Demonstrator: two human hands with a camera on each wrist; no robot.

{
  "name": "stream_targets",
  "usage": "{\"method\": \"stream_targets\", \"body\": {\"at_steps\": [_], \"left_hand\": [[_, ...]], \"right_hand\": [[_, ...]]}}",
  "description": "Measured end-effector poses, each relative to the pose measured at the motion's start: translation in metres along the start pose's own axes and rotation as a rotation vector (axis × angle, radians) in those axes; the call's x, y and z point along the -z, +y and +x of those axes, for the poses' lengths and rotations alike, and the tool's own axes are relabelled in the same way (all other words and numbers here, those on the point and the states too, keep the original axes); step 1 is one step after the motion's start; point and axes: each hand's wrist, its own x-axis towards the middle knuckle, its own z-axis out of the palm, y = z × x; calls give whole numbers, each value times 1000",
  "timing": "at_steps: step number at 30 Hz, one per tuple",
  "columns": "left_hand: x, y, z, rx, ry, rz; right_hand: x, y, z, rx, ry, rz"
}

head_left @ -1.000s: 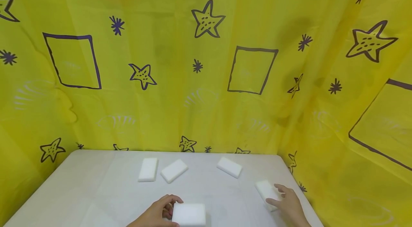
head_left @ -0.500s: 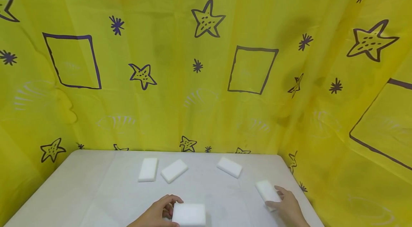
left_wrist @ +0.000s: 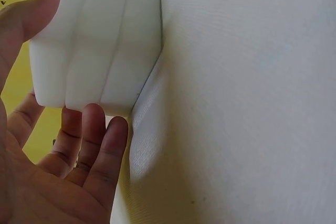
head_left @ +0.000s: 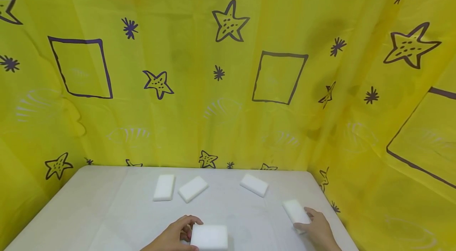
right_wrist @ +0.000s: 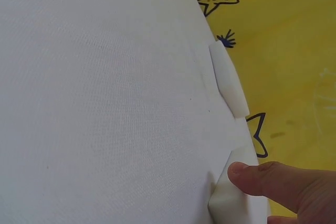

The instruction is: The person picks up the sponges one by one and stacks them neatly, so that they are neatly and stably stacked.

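Observation:
At the front middle of the table, a stack of three white sponges (head_left: pixel 209 238) lies under my left hand (head_left: pixel 173 235). That hand grips the stack from its left end. In the left wrist view, the thumb (left_wrist: pixel 44 11) presses one face of the stacked sponges (left_wrist: pixel 97 45), and the fingertips are at their end. On the right, my right hand (head_left: pixel 318 228) holds a single white sponge (head_left: pixel 295 210) lying on the table. In the right wrist view, its thumb (right_wrist: pixel 247 179) lies on the near side of the sponge (right_wrist: pixel 230 203); the other fingers are mostly hidden.
Three more white sponges lie toward the back of the white table (head_left: pixel 117 211): a left sponge (head_left: pixel 164 187), an angled sponge (head_left: pixel 193 189) beside it, and a sponge (head_left: pixel 254 185) right of centre. A yellow patterned curtain (head_left: pixel 192 120) hangs behind and along the sides.
The right hand has closed in from hovering around the right sponge to holding it. My left hand and the stack have stayed put.

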Motion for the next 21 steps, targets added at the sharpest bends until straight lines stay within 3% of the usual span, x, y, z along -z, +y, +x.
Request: {"method": "stream_targets", "body": {"at_steps": [5, 21], "left_hand": [[0, -2, 1, -12, -5, 5], [0, -3, -1, -39, 0, 10]], "right_hand": [[-1, -1, 0, -41, -15, 20], [-2, -6, -6, -61, -4, 42]]}}
